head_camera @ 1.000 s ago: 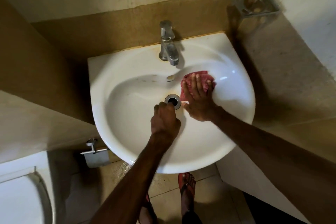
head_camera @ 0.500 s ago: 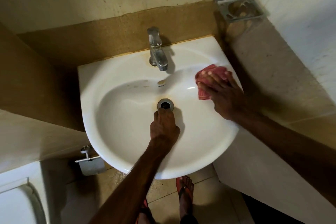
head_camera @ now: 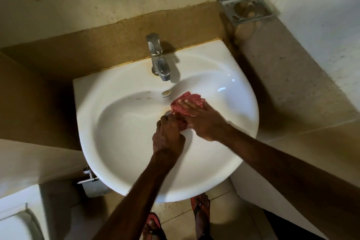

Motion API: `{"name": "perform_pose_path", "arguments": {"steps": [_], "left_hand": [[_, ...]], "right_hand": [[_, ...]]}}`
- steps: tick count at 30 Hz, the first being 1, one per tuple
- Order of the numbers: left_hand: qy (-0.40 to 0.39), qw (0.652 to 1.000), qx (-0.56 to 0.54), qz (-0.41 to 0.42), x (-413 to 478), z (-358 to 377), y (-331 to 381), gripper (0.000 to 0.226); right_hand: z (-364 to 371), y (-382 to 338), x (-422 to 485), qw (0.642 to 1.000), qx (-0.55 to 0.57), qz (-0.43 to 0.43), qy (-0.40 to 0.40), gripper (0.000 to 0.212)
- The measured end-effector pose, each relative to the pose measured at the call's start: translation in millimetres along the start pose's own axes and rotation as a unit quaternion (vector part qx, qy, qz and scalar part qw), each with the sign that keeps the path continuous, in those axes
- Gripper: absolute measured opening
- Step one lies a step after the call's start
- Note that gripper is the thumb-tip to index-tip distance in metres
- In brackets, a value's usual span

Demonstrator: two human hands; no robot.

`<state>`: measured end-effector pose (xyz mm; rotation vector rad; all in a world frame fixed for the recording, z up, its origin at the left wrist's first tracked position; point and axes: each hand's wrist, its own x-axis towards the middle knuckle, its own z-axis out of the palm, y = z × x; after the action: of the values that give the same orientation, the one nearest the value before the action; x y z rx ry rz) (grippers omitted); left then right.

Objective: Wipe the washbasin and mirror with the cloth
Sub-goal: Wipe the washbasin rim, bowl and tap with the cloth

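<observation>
A white washbasin (head_camera: 120, 142) hangs on the wall below a chrome tap (head_camera: 158, 58). My right hand (head_camera: 202, 121) lies flat on a red cloth (head_camera: 191, 101), pressing it against the basin's inner back slope just right of the drain. My left hand (head_camera: 167, 136) is curled into a fist with its fingertips at the drain (head_camera: 168, 112), which it mostly covers; it touches the cloth's lower edge. No mirror is in view.
A chrome soap holder (head_camera: 245, 6) is fixed on the wall at the upper right. A toilet-paper holder (head_camera: 89, 179) hangs under the basin's left side, with a white toilet (head_camera: 17, 218) at the bottom left. My sandalled feet (head_camera: 201, 210) stand on the tiled floor.
My right hand has slid the cloth from the basin's right rim back down to the drain, beside my left hand. The left hand has stayed at the drain.
</observation>
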<state>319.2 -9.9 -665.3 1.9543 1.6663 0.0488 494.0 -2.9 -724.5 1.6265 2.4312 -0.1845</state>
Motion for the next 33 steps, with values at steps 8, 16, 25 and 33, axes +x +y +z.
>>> {"name": "perform_pose_path", "arguments": {"steps": [8, 16, 25, 33], "left_hand": [[-0.024, 0.999, -0.016, 0.042, 6.6, 15.4, 37.4, 0.057], [0.021, 0.988, 0.034, 0.150, 11.6, 29.0, 62.5, 0.062], [0.148, 0.959, 0.123, 0.206, 48.6, 13.9, 86.2, 0.064], [0.153, 0.944, 0.239, 0.170, 84.8, 10.9, 80.3, 0.076]], "right_hand": [[-65.9, 53.6, -65.4, 0.984, -0.011, 0.114, 0.139, 0.064], [-77.6, 16.8, -112.6, 0.943, 0.065, 0.319, 0.061, 0.083], [-88.7, 49.0, -69.7, 0.948, 0.052, 0.301, 0.095, 0.075], [-95.1, 105.6, 17.5, 0.943, 0.085, 0.255, 0.194, 0.065]]}}
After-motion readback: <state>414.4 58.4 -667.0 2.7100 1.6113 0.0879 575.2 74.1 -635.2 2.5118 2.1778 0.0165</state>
